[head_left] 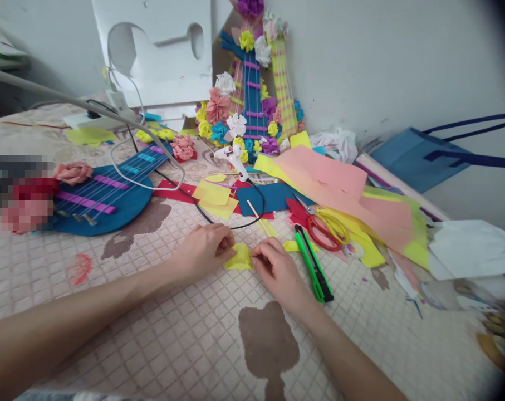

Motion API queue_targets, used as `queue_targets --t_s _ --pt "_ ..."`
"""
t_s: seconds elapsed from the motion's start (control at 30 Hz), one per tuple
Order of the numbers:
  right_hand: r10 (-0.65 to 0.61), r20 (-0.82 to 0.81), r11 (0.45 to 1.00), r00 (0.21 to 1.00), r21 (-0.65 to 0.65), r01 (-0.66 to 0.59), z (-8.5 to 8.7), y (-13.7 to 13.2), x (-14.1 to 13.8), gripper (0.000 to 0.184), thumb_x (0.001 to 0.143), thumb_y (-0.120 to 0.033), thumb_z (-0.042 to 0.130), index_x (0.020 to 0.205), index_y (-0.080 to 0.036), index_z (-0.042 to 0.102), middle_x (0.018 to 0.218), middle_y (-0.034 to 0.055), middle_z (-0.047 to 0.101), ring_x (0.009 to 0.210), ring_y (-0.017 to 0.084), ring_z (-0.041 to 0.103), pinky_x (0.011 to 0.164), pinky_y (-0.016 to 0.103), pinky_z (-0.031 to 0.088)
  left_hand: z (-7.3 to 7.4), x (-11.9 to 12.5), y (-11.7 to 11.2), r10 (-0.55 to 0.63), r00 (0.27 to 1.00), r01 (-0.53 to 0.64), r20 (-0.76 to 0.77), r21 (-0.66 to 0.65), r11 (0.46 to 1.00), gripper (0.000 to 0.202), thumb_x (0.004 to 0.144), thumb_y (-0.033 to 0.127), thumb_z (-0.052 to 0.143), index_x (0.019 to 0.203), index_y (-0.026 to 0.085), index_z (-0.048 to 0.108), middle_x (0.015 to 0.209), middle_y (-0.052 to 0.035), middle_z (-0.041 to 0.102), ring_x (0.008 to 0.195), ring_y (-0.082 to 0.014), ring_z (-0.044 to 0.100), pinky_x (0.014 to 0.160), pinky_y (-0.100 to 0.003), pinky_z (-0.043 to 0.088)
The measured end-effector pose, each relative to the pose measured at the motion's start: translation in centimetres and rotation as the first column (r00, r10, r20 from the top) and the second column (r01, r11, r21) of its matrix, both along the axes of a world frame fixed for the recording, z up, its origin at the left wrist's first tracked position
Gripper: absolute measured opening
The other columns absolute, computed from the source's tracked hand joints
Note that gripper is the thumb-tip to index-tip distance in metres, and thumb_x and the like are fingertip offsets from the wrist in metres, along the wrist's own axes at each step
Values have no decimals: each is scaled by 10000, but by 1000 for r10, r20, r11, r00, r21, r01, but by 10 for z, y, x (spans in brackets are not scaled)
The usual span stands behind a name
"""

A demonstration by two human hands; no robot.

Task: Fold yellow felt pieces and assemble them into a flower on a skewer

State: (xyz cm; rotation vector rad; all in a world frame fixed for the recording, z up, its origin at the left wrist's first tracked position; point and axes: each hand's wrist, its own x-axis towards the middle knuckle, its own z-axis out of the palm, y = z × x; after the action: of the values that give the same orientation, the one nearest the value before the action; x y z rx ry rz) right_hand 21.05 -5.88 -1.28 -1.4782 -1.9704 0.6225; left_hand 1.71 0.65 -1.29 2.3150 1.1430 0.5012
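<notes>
Both of my hands meet over a small crumpled piece of yellow paper (pixel 240 258) lying on the quilted mat (pixel 164 334). My left hand (pixel 205 249) pinches its left edge with curled fingers. My right hand (pixel 273 268) pinches its right edge, fingers closed. A thin wooden stick (pixel 254 213) lies just beyond the paper. A green utility knife (pixel 314 263) lies right of my right hand.
Red and yellow scissors (pixel 325 225) rest on pink and yellow paper sheets (pixel 352 195). A white glue gun (pixel 234 158) with a black cord sits behind. A blue felt guitar (pixel 106 192) lies at left; flower-covered guitars (pixel 252 94) lean on the wall. A blue bag (pixel 419 156) stands right.
</notes>
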Motion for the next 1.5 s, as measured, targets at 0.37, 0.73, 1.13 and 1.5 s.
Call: queue_targets --t_s 0.37,0.73,1.13,1.5 --pt "-120 -101 932 988 330 147 10 -8 -7 129 842 -191 548 961 -214 502 900 35 495 679 142 476 607 289 455 9 0 -4 272 860 60 431 -615 787 189 802 331 560 773 173 461 551 62 516 413 -63 457 406 -181 324" --pt "22 135 953 991 296 -62 -2 -6 -12 222 810 -26 443 919 -209 503 927 62 502 880 199 534 753 341 484 9 1 -14 282 839 246 465 -787 566 292 715 356 676 803 166 472 623 51 542 530 -73 512 492 -190 370" --pt "89 15 936 996 341 -89 -4 1 4 219 845 -55 429 948 -231 508 940 51 564 887 182 564 781 328 484 0 -7 5 -154 953 78 261 280 957 105 791 86 541 837 179 528 940 -35 539 893 -160 534 765 -290 457" --pt "19 265 963 964 256 -89 1 -4 1 192 828 -91 524 984 -204 538 965 84 497 919 233 522 805 395 496 12 -10 -18 -206 940 325 -271 527 785 217 925 96 401 850 168 591 895 -53 641 827 -204 547 816 -396 335"
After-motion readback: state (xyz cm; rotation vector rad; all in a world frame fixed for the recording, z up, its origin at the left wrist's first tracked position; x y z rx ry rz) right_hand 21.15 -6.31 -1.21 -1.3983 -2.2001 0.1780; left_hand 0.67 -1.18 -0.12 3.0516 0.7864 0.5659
